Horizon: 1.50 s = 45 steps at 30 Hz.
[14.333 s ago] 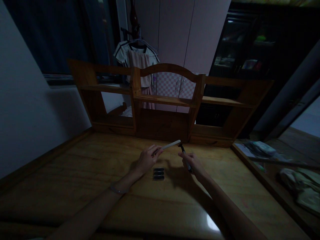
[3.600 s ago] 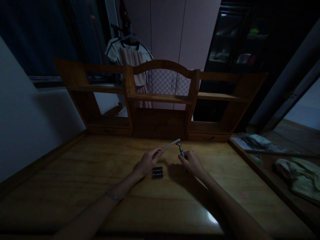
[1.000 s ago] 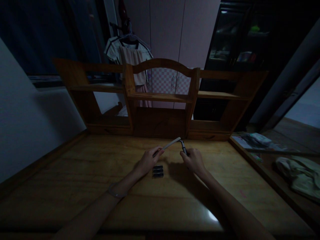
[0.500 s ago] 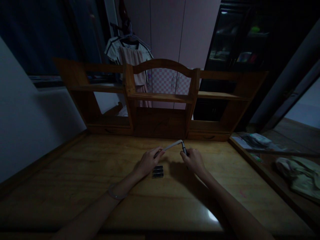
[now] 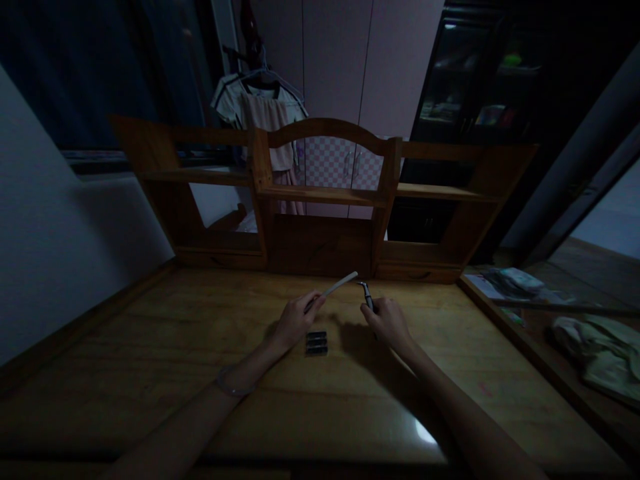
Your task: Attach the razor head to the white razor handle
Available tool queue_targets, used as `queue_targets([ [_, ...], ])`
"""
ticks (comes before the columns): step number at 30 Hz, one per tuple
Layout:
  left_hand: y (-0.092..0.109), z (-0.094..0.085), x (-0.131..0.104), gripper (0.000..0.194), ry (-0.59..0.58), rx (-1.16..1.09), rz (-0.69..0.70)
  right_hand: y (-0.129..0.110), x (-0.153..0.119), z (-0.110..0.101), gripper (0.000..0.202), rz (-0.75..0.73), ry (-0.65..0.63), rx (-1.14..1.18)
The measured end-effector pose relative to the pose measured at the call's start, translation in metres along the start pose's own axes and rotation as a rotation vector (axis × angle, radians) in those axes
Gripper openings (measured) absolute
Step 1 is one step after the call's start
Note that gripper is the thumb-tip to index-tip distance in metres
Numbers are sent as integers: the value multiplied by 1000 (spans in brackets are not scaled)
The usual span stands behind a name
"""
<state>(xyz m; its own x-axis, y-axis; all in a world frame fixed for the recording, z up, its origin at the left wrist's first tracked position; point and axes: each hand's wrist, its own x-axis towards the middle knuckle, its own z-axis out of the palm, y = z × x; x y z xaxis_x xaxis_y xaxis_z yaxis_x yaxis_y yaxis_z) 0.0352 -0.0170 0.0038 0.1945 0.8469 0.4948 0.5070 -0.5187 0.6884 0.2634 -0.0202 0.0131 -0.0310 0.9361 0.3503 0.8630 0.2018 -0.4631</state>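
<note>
My left hand (image 5: 299, 319) is closed on the dark end of a thin pale stick (image 5: 341, 283), which slants up to the right. In my right hand (image 5: 389, 323) is a slim dark-and-silver tool (image 5: 369, 298) with a bent metal tip pointing left. The stick's far end and the tool's tip are close together but apart. Below and between the hands, a small pack of dark cylinders (image 5: 317, 343) lies on the wooden desk (image 5: 210, 373), near my left hand.
A wooden shelf unit (image 5: 320, 195) stands along the back of the desk. Beyond the right edge lie a plastic-wrapped item (image 5: 520, 281) and a crumpled pale cloth (image 5: 613, 347). Clothes (image 5: 267, 110) hang behind the shelf at the left.
The pale stick has come away from the tool's tip. My left hand has shifted slightly left and the stick tilts up more. My right hand has hardly moved.
</note>
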Motion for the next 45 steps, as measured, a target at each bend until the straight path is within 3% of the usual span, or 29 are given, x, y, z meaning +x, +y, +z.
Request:
queue_targets([
  [11,-5,-1,2,32,25,-2,-44,-2,0,-3,38,-12,32,6],
  [16,2,0,-1,30,-36,-43,8,-1,0,-2,37,-30,37,15],
  [22,-5,-1,2,34,-5,-11,-43,-2,0,-4,41,17,35,201],
  [24,-7,-2,3,34,14,-6,-46,-4,2,-5,39,47,-91,442],
  [28,-2,-3,2,32,-3,-17,-7,-5,5,-5,31,209,-606,1062],
  [31,5,-3,0,29,-27,-30,27,-1,8,-7,28,278,-890,1324],
  [36,8,-2,-1,29,-86,-31,38,6,8,-13,30,336,-1010,1469],
  [45,3,0,-2,30,-46,46,29,6,8,-14,33,429,-1008,1524],
])
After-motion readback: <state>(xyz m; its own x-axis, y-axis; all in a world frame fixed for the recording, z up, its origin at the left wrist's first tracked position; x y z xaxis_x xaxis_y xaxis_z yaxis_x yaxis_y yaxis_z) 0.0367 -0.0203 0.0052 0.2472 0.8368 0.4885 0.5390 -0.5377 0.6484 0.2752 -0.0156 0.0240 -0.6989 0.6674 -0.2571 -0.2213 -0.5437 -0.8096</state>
